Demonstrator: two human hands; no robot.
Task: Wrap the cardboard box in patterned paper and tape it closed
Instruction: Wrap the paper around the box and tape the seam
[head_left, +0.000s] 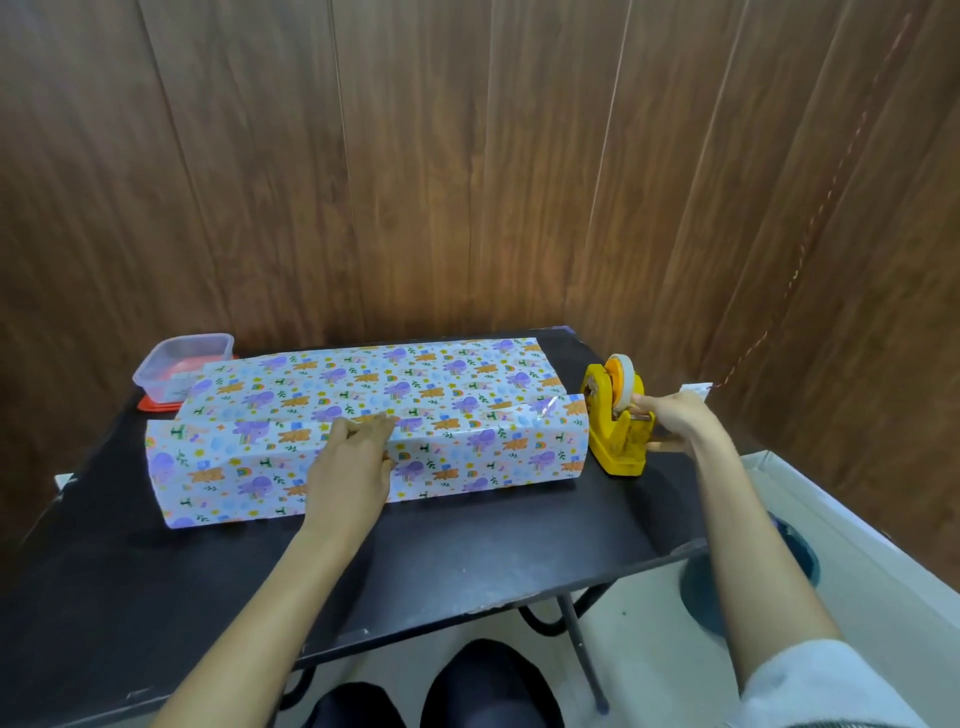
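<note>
While left hand (353, 460) is pressing flat on paper (457, 382) seam, right hand (672, 415) is pinching tape (623, 387) at dispenser (618, 441); keeping seam taut advisable.

No readable text or number shows on the patterned paper (467, 395) or tape dispenser (619, 442).

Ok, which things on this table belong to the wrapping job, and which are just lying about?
In the job: paper-wrapped box, pressed on top by the left hand; yellow tape dispenser, gripped by the right hand.
Lying about: clear plastic container on a red lid, back left; small white card beyond the dispenser.
</note>
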